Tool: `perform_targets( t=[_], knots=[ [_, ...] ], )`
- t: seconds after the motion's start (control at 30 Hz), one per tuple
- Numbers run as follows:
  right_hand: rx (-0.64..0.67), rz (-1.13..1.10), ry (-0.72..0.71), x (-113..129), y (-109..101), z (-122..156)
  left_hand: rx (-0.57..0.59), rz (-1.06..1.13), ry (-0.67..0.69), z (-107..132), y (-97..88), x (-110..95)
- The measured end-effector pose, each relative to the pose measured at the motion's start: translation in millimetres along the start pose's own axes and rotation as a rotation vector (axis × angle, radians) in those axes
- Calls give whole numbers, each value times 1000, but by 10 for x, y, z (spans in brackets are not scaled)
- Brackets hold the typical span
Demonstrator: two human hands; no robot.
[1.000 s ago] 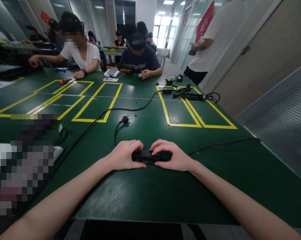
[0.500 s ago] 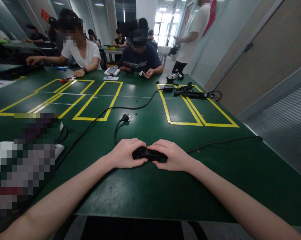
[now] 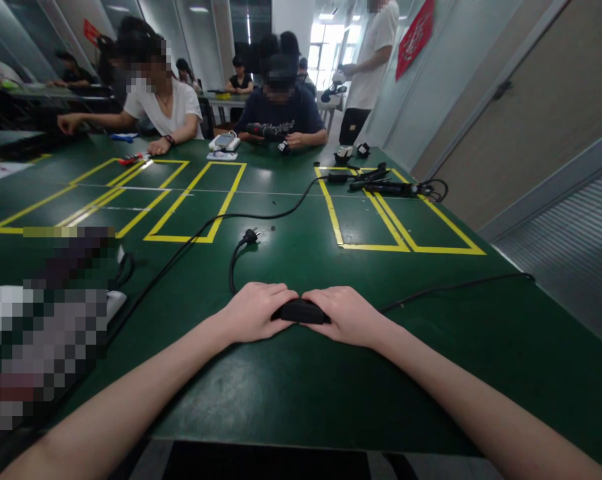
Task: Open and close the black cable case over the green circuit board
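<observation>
A small black power adapter (image 3: pixel 301 311) lies on the green table (image 3: pixel 291 387) right in front of me. My left hand (image 3: pixel 255 311) grips its left end with curled fingers. My right hand (image 3: pixel 345 313) is closed over its right end. Both hands rest on the tabletop and cover most of the adapter. A black cord runs from the left end to a loose plug (image 3: pixel 251 236), and another black cable (image 3: pixel 455 288) leads off to the right.
A long black cable (image 3: pixel 215 223) crosses the table toward black tools (image 3: pixel 385 188) at the far right. Yellow tape rectangles (image 3: pixel 195 200) mark the surface. Two seated people (image 3: pixel 281 113) work at the far edge; one stands behind. A blurred patch (image 3: pixel 45 333) covers items at left.
My fingers have closed further over the adapter, so less of it shows. The standing person in the background has moved left.
</observation>
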State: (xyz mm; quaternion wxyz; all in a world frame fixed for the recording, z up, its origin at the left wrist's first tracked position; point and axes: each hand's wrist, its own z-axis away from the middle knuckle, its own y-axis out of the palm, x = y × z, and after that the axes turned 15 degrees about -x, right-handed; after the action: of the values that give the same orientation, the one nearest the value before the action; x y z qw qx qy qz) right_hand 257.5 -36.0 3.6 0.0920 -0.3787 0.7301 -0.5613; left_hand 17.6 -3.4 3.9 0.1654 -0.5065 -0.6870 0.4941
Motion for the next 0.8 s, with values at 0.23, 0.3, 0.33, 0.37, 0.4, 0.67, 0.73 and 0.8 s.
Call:
perform_targets(
  t=[0.23,0.3,0.33,0.37,0.4,0.67,0.73,0.8],
  knots=[
    [1,-22,-71,20,-25,-12,15,48,15,-1,-41,-41],
    [-7,-32,-73,15,-22,-8,23,52,17,-4,-48,-46],
    [-13,-36,-70,12,-22,-5,27,51,16,-6,-51,-46],
    [-20,-37,-69,10,-22,-3,31,50,15,-8,-53,-44],
    [-28,-35,-70,8,-22,-2,33,48,14,-9,-54,-41],
    [-38,9,-127,-16,-26,14,-82,55,65,5,-50,-38],
    [-36,8,-124,-23,-27,19,-84,92,74,10,-53,-47],
    [-38,-3,-116,-28,-29,24,-66,104,68,13,-56,-53]
  ],
)
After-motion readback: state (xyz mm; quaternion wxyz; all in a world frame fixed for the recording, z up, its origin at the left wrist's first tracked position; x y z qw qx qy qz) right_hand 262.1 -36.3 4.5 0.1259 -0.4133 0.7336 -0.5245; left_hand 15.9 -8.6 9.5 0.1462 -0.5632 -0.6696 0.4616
